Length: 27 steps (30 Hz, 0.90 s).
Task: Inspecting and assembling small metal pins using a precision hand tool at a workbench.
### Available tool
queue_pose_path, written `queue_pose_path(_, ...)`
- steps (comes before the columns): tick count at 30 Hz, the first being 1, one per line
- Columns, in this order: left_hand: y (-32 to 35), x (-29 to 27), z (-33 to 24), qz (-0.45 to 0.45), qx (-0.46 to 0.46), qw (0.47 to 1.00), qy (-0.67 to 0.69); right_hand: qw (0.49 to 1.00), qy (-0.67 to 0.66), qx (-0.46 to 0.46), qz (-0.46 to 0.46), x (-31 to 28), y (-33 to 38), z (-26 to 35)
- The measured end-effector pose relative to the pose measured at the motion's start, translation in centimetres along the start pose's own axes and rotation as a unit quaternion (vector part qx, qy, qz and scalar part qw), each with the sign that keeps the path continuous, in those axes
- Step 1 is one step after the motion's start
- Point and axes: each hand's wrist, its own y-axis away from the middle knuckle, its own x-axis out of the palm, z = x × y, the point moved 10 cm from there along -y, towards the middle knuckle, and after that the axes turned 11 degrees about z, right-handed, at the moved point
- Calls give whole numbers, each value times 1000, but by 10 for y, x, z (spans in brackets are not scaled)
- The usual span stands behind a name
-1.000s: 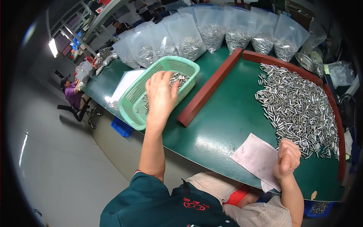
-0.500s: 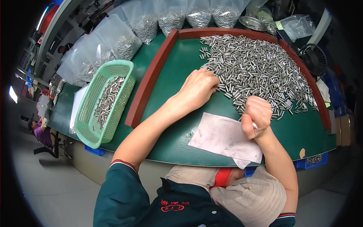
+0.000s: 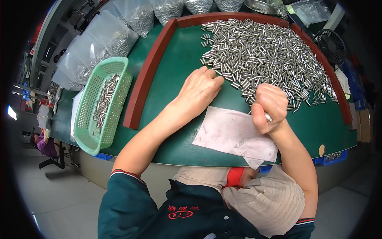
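Observation:
A wide heap of small silver metal pins (image 3: 262,55) is spread over the green tabletop (image 3: 179,51). At its near left edge is my left hand (image 3: 201,88), back upward and fingers curled down. Its fingertips are hidden, so whatever they pinch does not show. My right hand (image 3: 271,106) is closed in a fist by the heap's near edge, above the right side of a smudged pinkish-white sheet (image 3: 230,133). A small pale end pokes out beside its thumb; I cannot make out what it belongs to.
Dark red wooden rails (image 3: 153,71) border the work area at left, back and right. Left of them stands a green perforated basket (image 3: 126,81) holding more pins. Clear bags of pins (image 3: 119,42) line the back. A small black fan (image 3: 331,47) stands at right. A person (image 3: 45,147) sits far left.
The whole view has shifted a little. My left hand has drawn slightly back from the pins, toward me. My right hand stays closed in nearly the same place.

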Motion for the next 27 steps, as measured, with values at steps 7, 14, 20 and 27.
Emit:
queue_pose_path(7, 32, -14, 15, -43, -58, 985, 156, 998, -49, 22, -24, 0, 4, -1)
queue_pose_path(14, 41, -5, -9, 13, 20, 972, 235, 909, -317, 234, -136, 2, 5, -42)
queue_pose_path(20, 38, -4, -10, 1, 20, 984, 178, 787, -537, 226, -201, 25, -12, -41)
queue_pose_path(27, 39, 1, -8, 5, 5, 988, 157, 714, -589, 316, -206, 60, 25, -53)
